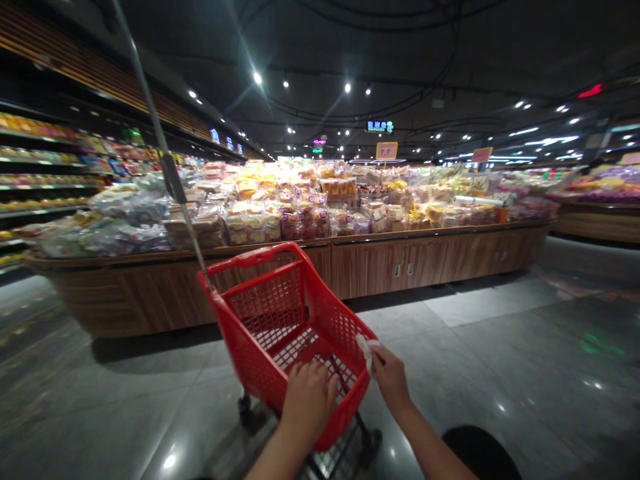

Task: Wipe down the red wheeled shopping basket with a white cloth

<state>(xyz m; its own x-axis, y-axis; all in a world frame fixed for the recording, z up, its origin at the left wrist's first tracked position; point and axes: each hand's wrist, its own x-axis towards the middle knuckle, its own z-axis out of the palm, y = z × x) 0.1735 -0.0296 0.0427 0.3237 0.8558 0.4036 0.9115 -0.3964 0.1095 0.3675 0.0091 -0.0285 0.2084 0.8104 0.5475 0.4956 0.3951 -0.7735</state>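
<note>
A red plastic shopping cart [245, 343] with lattice walls stands right in front of me; no goods show inside it. My left hand [310, 395] is closed over the near rim of its basket, fingers curled toward the inside. Pinched in my right hand [389, 373] is a crumpled white wipe [366, 353], which lies against the basket's right rim near the corner. The thumb and fingers partly cover the wipe.
Behind the cart runs a long wooden display counter [380, 267] heaped with packaged foods [300, 207]. A thin metal pole [150, 100] rises from the cart's left side. Stocked shelves [43, 160] line the left, and another counter [600, 220] stands far right.
</note>
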